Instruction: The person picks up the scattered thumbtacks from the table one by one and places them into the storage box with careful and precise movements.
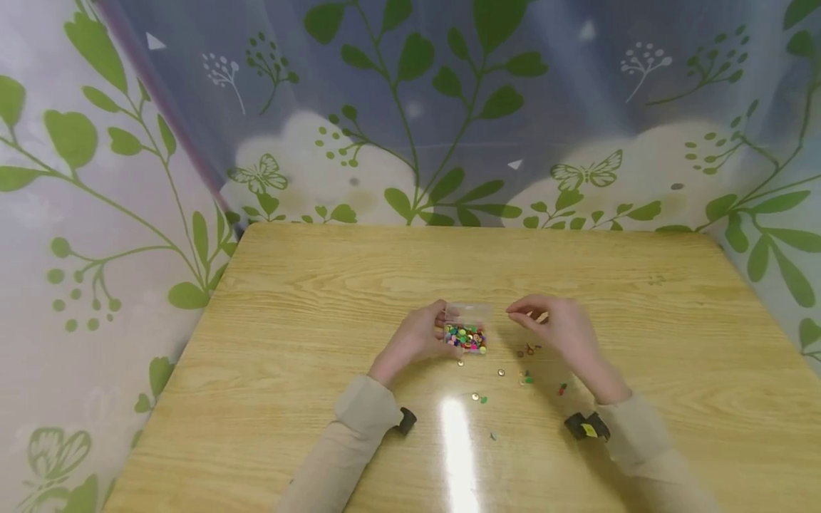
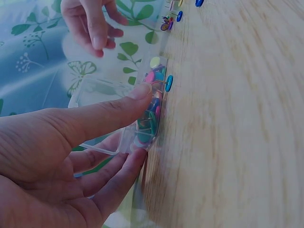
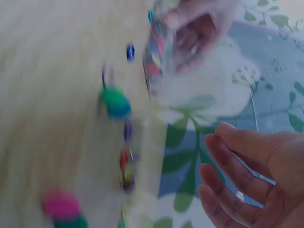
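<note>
My left hand grips a small clear plastic box at its left side, thumb along the near edge and fingers behind and under it. Inside lie many colourful thumbtacks, and the box's clear lid stands raised at the back. My right hand hovers to the right of the box, apart from it. Its thumb and forefinger tips come together, the other fingers loosely bent, with nothing visible between them. Below and beside it, loose thumbtacks are scattered on the table.
The wood-grain table bears more stray thumbtacks in front of the box. One blue thumbtack lies right beside the box in the left wrist view. A leaf-patterned curtain rises behind the table. Black wrist straps sit at the cuffs.
</note>
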`<state>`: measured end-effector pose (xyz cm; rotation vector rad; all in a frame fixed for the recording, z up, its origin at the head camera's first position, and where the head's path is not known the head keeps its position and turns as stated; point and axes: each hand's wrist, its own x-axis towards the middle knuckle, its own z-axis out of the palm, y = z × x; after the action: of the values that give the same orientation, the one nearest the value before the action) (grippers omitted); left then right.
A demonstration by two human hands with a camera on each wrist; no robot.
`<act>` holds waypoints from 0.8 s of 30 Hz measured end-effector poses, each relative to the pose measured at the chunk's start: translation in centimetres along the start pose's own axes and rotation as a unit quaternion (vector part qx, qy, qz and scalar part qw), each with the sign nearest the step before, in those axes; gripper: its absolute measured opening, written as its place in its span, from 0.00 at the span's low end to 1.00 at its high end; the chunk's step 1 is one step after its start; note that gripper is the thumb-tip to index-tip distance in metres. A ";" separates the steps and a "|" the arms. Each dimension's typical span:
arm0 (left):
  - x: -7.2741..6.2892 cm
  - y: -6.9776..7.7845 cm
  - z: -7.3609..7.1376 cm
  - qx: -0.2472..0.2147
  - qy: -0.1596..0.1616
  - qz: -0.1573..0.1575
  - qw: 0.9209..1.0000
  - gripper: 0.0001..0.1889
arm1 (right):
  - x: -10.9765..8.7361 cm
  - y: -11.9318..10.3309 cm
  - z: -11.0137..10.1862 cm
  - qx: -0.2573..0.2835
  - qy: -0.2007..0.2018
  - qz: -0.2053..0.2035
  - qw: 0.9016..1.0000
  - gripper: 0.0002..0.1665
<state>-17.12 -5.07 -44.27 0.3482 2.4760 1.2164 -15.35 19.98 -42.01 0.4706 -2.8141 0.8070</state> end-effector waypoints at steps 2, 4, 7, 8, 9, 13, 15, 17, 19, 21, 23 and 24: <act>0.0 0.0 -0.1 0.006 0.001 0.003 1.000 0.32 | -0.2 0.7 -0.9 -0.008 0.010 0.004 1.000 0.05; 0.0 0.0 -0.1 0.009 0.002 0.006 1.000 0.32 | -0.4 1.3 -1.7 -0.021 0.016 0.007 1.000 0.06; 0.0 0.0 -0.1 0.007 0.002 0.005 1.000 0.32 | -0.8 2.2 -2.6 -0.038 0.001 0.018 0.999 0.06; 0.0 0.0 -0.1 0.004 0.001 0.003 1.000 0.32 | -0.9 2.5 -2.8 -0.042 -0.008 0.023 0.999 0.06; 0.0 0.0 -0.1 0.001 0.001 0.002 1.000 0.32 | -1.1 2.7 -3.0 -0.045 -0.019 0.027 0.998 0.06; 0.0 0.0 -0.1 -0.007 -0.001 -0.003 1.000 0.33 | -1.5 3.3 -3.1 -0.070 -0.063 0.033 0.995 0.04; 0.0 -0.1 -0.1 -0.003 -0.001 0.000 1.000 0.33 | -1.6 3.5 -2.9 -0.082 -0.079 0.028 0.993 0.04; 0.0 -0.1 -0.1 0.001 0.000 0.001 1.000 0.33 | -1.7 3.7 -2.7 -0.088 -0.091 0.027 0.992 0.03; 0.0 0.0 -0.1 0.003 0.000 0.001 1.000 0.33 | -1.7 3.8 -2.4 -0.089 -0.100 0.029 0.991 0.03; 0.0 0.0 0.0 0.003 0.000 0.001 1.000 0.32 | -1.6 4.1 -2.1 -0.089 -0.103 0.030 0.990 0.02; 0.0 0.1 0.0 0.001 -0.001 0.000 1.000 0.32 | -1.6 4.2 -1.9 -0.088 -0.104 0.033 0.990 0.02; 0.0 0.1 0.0 0.001 -0.001 0.000 1.000 0.32 | -1.6 4.3 -1.9 -0.088 -0.103 0.033 0.990 0.02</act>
<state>-17.12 -5.04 -44.19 0.3502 2.4752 1.2139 -15.19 24.84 -42.91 0.4578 -3.0710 0.5408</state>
